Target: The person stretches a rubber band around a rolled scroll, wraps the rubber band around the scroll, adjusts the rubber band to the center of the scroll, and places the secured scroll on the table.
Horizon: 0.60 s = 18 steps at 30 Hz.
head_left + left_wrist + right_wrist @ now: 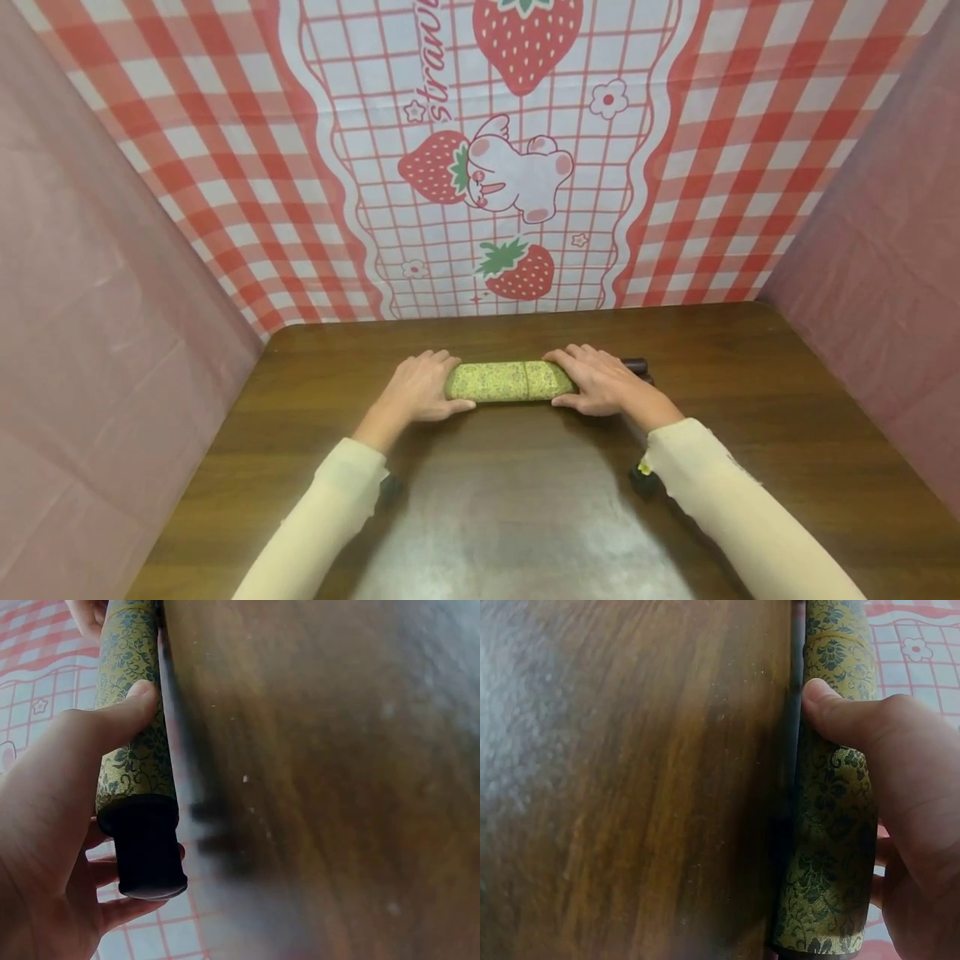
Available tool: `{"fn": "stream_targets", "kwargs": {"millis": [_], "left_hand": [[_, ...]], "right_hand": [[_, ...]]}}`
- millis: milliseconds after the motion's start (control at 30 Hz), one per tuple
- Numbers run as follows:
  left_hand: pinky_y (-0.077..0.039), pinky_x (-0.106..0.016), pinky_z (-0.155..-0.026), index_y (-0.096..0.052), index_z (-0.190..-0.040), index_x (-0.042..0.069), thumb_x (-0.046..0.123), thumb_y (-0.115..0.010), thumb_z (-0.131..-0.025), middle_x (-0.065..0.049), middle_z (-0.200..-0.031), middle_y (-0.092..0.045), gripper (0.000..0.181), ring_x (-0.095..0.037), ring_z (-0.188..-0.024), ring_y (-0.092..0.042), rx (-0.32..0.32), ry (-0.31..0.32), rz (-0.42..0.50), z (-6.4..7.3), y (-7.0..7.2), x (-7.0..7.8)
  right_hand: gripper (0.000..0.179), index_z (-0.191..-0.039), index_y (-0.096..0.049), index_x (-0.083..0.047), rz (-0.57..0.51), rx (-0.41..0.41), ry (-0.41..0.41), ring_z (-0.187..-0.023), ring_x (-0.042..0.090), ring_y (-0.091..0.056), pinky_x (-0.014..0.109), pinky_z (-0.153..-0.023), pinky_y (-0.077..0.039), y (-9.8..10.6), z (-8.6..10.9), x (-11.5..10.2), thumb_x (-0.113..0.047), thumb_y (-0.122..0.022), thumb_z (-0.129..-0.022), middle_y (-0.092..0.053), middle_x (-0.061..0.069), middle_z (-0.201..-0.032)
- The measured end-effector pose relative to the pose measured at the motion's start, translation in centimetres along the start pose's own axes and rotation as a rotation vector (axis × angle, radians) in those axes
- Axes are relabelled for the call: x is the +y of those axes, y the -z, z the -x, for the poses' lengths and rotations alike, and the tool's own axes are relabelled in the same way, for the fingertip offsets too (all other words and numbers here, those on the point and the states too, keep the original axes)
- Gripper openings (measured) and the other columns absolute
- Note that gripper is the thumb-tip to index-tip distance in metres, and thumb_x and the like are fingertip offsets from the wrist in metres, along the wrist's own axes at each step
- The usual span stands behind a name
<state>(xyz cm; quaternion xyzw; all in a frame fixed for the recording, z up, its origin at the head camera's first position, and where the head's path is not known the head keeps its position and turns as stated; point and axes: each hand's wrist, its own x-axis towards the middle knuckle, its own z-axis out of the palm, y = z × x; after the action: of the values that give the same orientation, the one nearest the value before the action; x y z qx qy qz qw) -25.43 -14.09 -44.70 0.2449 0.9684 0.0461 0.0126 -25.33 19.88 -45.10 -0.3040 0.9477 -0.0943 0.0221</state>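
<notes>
A rolled scroll (491, 382) in yellow-green brocade with a dark floral pattern lies crosswise near the far side of the table. My left hand (423, 387) grips its left part, thumb along the near side. In the left wrist view a black end knob (150, 855) sticks out below the brocade, with fingertips showing behind it. At the right part my right hand (600, 379) holds the scroll, its thumb (825, 701) across the brocade and the other fingers mostly hidden behind. Dark rod ends (636, 365) show past the right hand. A thin cord or seam crosses the roll.
The brown wooden table (517, 500) has its far edge against a red-and-white checked cloth (720, 150) printed with strawberries. Pink curtains (97, 333) hang on both sides. Dark wrist gear (642, 479) shows below the right cream sleeve.
</notes>
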Motion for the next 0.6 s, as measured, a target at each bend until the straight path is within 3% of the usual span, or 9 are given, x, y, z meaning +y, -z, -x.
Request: {"fn": "stream_targets", "kwargs": {"millis": [67, 233, 300, 500, 533, 600], "left_hand": [[-0.058, -0.060, -0.118, -0.064, -0.154, 0.007, 0.074, -0.075, -0.094, -0.018, -0.161, -0.065, 0.090, -0.042, -0.148, -0.064, 0.025, -0.020, -0.019, -0.6, -1.8, -1.3], [-0.059, -0.060, -0.117, -0.064, -0.156, 0.009, 0.073, -0.075, -0.095, -0.017, -0.163, -0.064, 0.089, -0.042, -0.150, -0.063, 0.020, -0.014, -0.036, -0.8, -1.8, -1.3], [-0.058, -0.064, -0.118, -0.064, -0.156, 0.008, 0.065, -0.079, -0.095, -0.019, -0.165, -0.063, 0.086, -0.045, -0.151, -0.061, -0.012, 0.009, -0.021, -0.3, -0.1, -0.1], [-0.063, -0.063, -0.108, -0.066, -0.154, 0.010, 0.072, -0.078, -0.093, -0.015, -0.158, -0.068, 0.088, -0.039, -0.143, -0.068, 0.017, -0.002, -0.048, -0.6, -0.7, -0.5], [-0.065, -0.061, -0.104, -0.066, -0.153, 0.011, 0.076, -0.076, -0.092, -0.014, -0.155, -0.070, 0.090, -0.038, -0.139, -0.070, 0.043, -0.015, -0.064, -0.9, -1.5, -1.0], [-0.065, -0.061, -0.105, -0.066, -0.153, 0.009, 0.072, -0.081, -0.091, -0.014, -0.153, -0.070, 0.089, -0.038, -0.139, -0.070, 0.029, -0.010, -0.046, -0.7, -1.0, -0.6]], "right_hand": [[0.070, -0.160, -0.054, -0.012, 0.003, -0.005, -0.001, -0.129, 0.043, -0.066, 0.066, -0.108, -0.058, -0.1, -0.1, 0.0, -0.042, -0.081, -0.103, -0.068, 0.020, -0.143], [0.070, -0.159, -0.055, -0.014, -0.022, -0.028, -0.009, -0.133, 0.043, -0.064, 0.067, -0.107, -0.058, 0.2, -0.6, 0.3, -0.045, -0.082, -0.102, -0.066, 0.019, -0.145], [0.070, -0.159, -0.054, -0.015, -0.045, -0.047, -0.025, -0.134, 0.043, -0.064, 0.068, -0.107, -0.058, 0.4, -0.8, 0.4, -0.045, -0.082, -0.102, -0.065, 0.018, -0.146], [0.072, -0.161, -0.052, -0.015, -0.086, -0.084, -0.058, -0.135, 0.043, -0.067, 0.070, -0.108, -0.058, 0.5, -0.9, 0.6, -0.044, -0.083, -0.102, -0.065, 0.017, -0.148], [0.073, -0.161, -0.052, -0.015, -0.088, -0.084, -0.058, -0.135, 0.044, -0.067, 0.071, -0.109, -0.057, 0.5, -0.9, 0.6, -0.045, -0.083, -0.102, -0.065, 0.018, -0.148], [0.075, -0.162, -0.052, -0.015, -0.090, -0.083, -0.060, -0.136, 0.045, -0.067, 0.072, -0.110, -0.056, 0.5, -0.9, 0.6, -0.045, -0.083, -0.102, -0.065, 0.018, -0.149]]}}
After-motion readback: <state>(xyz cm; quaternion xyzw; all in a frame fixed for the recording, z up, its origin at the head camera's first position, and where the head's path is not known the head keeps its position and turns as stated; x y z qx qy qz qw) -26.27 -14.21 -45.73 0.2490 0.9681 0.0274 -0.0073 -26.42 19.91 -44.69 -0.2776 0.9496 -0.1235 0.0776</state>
